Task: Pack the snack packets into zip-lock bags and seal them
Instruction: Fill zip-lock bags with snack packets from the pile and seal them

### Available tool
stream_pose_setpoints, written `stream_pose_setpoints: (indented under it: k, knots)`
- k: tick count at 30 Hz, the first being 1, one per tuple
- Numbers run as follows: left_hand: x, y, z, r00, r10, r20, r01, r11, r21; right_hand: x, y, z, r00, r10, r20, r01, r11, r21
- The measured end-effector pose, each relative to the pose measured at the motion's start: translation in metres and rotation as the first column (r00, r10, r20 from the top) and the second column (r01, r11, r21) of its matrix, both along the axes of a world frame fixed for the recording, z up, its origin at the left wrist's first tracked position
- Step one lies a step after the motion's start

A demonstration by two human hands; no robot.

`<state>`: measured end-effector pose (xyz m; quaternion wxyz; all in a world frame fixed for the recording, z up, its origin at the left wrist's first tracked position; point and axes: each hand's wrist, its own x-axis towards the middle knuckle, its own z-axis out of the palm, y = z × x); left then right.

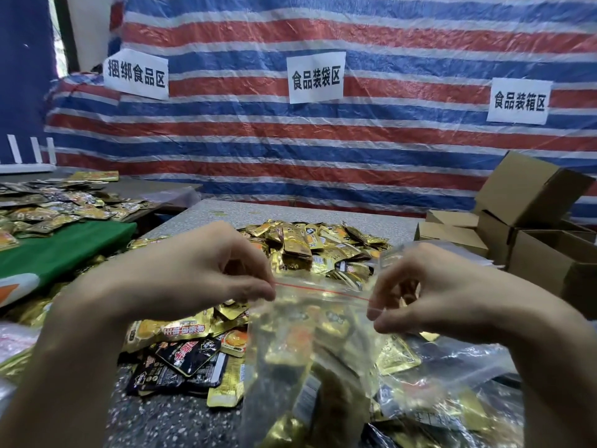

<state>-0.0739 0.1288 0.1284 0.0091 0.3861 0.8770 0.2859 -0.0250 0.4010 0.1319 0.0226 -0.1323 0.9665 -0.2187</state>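
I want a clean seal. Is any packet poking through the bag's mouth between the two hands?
Nothing visible does. The left hand and right hand each pinch one end of the red strip on the zip-lock bag. The packets inside sit below it. The bag is blurred, so a thin edge could be missed.

One head-worn wide-angle view, facing forward and down, close over speckled grey stone tabletop [168, 415], left hand [193, 270], right hand [436, 295] and clear plastic zip-lock bag [307, 350] nearest the lens, red, white and blue striped tarpaulin wall [387, 147] farthest.
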Motion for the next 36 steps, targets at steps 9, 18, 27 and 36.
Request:
stream_pose_setpoints:
  k: [9, 18, 27, 36]
  knots:
    - [0.002, -0.007, 0.005, 0.997, 0.066, -0.030, -0.055, 0.957, 0.285, 0.015, 0.005, 0.011, 0.990, 0.018, -0.140, -0.031, 0.995, -0.094]
    - [-0.006, -0.014, 0.002, 0.996, 0.090, 0.007, -0.090, 0.984, 0.154, 0.021, 0.000, 0.015, 0.965, 0.139, -0.222, -0.180, 0.967, -0.178]
    - [-0.001, -0.019, 0.003, 0.999, -0.008, -0.034, 0.015, 0.980, 0.198, 0.025, 0.014, 0.016, 0.959, 0.229, -0.164, -0.260, 0.945, -0.197]
    - [-0.007, -0.026, 0.003, 0.997, 0.063, -0.042, -0.049, 0.962, 0.270, 0.026, 0.019, 0.017, 0.930, 0.168, -0.327, -0.277, 0.904, -0.325]
